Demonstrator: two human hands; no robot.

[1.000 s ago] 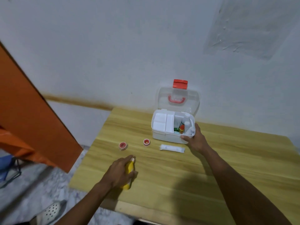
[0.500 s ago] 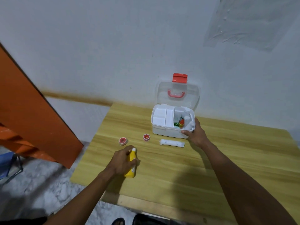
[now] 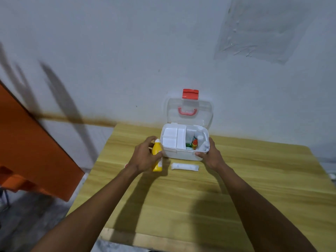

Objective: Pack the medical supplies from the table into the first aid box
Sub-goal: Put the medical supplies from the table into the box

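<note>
The white first aid box (image 3: pixel 181 155) stands open at the back of the wooden table (image 3: pixel 236 188), its clear lid (image 3: pixel 205 113) with a red latch leaning toward the wall. Inside are a white tray insert on the left and small bottles on the right. My left hand (image 3: pixel 145 157) grips a yellow bottle (image 3: pixel 157 155) with a white cap, held upright just left of the box. My right hand (image 3: pixel 211 155) holds the box's front right corner. A white tube (image 3: pixel 184 166) lies on the table in front of the box. The two small red-and-white rolls are hidden behind my left hand.
A white wall rises directly behind the table. An orange panel (image 3: pixel 32 146) leans at the left, beyond the table's left edge. The floor shows below it.
My left hand lifted the yellow bottle off the table and carried it up and right, close to the box's left side. My right hand stayed on the box corner.
</note>
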